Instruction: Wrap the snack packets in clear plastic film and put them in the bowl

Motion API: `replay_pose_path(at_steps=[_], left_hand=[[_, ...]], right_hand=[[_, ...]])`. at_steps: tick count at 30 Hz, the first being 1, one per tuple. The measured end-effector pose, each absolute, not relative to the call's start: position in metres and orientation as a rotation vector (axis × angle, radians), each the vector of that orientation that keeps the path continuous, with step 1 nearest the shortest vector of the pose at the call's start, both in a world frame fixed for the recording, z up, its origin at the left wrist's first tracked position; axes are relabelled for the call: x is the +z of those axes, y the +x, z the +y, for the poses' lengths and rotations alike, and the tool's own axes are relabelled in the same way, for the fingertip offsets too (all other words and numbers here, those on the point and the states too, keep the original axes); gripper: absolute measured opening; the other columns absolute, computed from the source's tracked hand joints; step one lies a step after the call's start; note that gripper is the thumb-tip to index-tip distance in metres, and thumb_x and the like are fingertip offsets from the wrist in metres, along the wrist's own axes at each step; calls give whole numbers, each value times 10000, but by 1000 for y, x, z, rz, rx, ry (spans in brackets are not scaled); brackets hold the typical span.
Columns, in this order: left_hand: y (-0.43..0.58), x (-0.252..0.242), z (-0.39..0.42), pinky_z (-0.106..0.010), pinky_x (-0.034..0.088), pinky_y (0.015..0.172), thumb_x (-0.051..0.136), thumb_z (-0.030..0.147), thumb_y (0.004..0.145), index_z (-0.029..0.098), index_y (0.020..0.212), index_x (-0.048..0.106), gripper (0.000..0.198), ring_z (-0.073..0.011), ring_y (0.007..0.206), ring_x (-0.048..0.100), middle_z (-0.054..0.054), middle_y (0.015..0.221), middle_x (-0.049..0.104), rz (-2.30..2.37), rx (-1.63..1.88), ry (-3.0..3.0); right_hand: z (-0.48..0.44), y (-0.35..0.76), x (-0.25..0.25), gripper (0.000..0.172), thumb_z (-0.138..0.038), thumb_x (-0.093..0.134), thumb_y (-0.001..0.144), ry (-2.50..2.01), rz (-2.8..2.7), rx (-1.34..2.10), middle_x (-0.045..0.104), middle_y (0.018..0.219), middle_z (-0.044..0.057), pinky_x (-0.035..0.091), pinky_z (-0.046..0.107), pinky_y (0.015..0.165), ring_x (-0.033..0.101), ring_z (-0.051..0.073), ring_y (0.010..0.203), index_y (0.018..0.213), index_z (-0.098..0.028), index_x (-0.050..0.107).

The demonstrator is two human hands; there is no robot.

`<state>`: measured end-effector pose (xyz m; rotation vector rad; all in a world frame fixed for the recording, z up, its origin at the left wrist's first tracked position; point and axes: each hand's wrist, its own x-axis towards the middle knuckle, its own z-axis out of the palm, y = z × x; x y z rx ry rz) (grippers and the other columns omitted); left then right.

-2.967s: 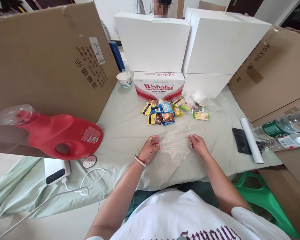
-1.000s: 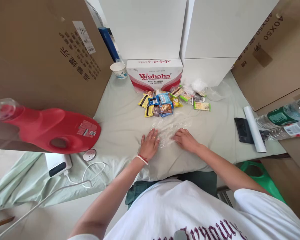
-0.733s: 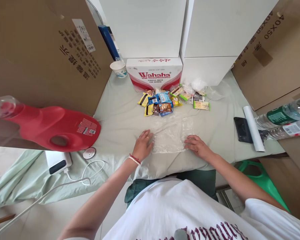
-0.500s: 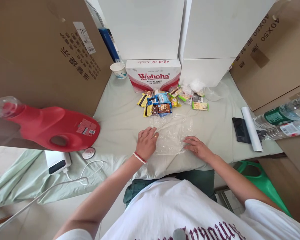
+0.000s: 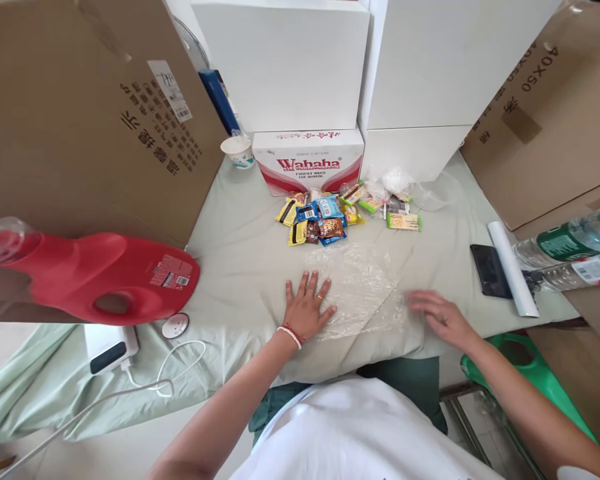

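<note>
A clear, wrinkled plastic bag [image 5: 363,293] lies spread on the pale green cloth [image 5: 240,267] in front of me. My left hand [image 5: 307,310] rests flat at the bag's left edge, fingers spread, holding nothing. Just beyond the bag's right side is my right hand [image 5: 440,317], its fingers stretched out and a little blurred by motion. Past the bag sits a pile of small wrapped snacks [image 5: 320,217] in yellow, blue and brown packets. A green-ended snack packet [image 5: 404,222] lies to the right of that pile.
Behind the snacks stands a Wahaha water carton [image 5: 309,163], with a paper cup [image 5: 237,152] beside it. A red jug [image 5: 115,277] and a power bank [image 5: 111,350] are on the left. On the right lie a phone [image 5: 489,270], a white roll [image 5: 513,269] and plastic bottles [image 5: 575,239].
The bag is spread wider and flatter. My left hand has flattened with its fingers spread, and my right hand has moved right, off the bag. The camera view has shifted slightly.
</note>
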<state>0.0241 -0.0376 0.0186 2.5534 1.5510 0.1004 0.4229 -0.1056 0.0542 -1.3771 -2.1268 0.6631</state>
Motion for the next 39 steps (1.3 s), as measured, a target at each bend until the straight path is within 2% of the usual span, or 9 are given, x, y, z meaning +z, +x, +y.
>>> replay_pose_path(at_steps=[5, 8, 11, 14, 19, 23, 25, 31, 39], left_hand=[[24, 18, -39, -768, 47, 1204, 391, 676, 988, 305, 1624, 346, 738, -395, 1599, 165, -139, 1734, 194, 1539, 136, 2539], [22, 18, -39, -768, 54, 1204, 379, 708, 978, 316, 1628, 333, 761, -391, 1600, 163, -139, 1735, 192, 1527, 141, 2548], [22, 18, -40, -771, 68, 1204, 382, 713, 974, 323, 1632, 321, 768, -391, 1602, 158, -134, 1737, 186, 1532, 135, 2553], [23, 18, -42, -766, 74, 1210, 402, 692, 977, 318, 1633, 320, 760, -400, 1596, 173, -130, 1736, 196, 1544, 135, 2550], [27, 18, -48, -752, 42, 1220, 416, 650, 991, 305, 1627, 341, 728, -400, 1596, 168, -135, 1727, 224, 1585, 174, 2514], [27, 18, -48, -755, 15, 1217, 408, 672, 986, 305, 1629, 333, 744, -391, 1601, 163, -138, 1731, 205, 1570, 167, 2493], [27, 18, -47, -759, 2, 1213, 401, 677, 986, 299, 1640, 302, 762, -385, 1602, 164, -144, 1734, 189, 1571, 165, 2486], [30, 17, -47, -735, -9, 1233, 415, 697, 968, 204, 1672, 181, 890, -382, 1607, 148, -168, 1728, 182, 1597, 186, 2475], [23, 20, -47, -755, 1, 1226, 336, 534, 1047, 302, 1626, 341, 623, -343, 1594, 219, -93, 1713, 265, 1675, 168, 2471]], right_hand=[[10, 374, 92, 365, -288, 434, 1024, -1522, -2215, 366, 730, 1093, 108, 532, 468, 958, 636, 282, 1050, 1193, -260, 757], [83, 310, 93, 384, -305, 530, 995, -1481, -2345, 263, 677, 1258, 138, 484, 476, 1024, 550, 317, 1204, 1336, -221, 684], [130, 259, 85, 566, -278, 668, 911, -1465, -2489, 205, 576, 1457, 145, 425, 509, 1093, 431, 354, 1364, 1465, -204, 577], [150, 247, 80, 453, -186, 558, 957, -1498, -2546, 235, 641, 1376, 144, 414, 504, 1101, 480, 337, 1318, 1404, -181, 631], [128, 297, 87, 453, -235, 373, 1045, -1466, -2160, 372, 684, 1304, 157, 458, 457, 1067, 603, 281, 1167, 1417, -135, 611], [80, 322, 84, 443, -378, 368, 1063, -1423, -2037, 1004, 745, 1192, 76, 560, 384, 931, 690, 230, 1017, 1330, -184, 663], [56, 316, 79, 408, -369, 393, 1059, -1405, -2137, 1225, 749, 1200, 60, 558, 378, 963, 695, 221, 1049, 1289, -203, 686], [10, 280, 71, 469, -485, 595, 990, -1587, -2496, 502, 566, 1478, 164, 484, 501, 1060, 506, 336, 1334, 1379, -230, 654], [-25, 307, 39, 499, -299, 548, 1004, -1495, -2434, 467, 623, 1428, 113, 409, 549, 1116, 477, 325, 1323, 1503, -273, 558]])
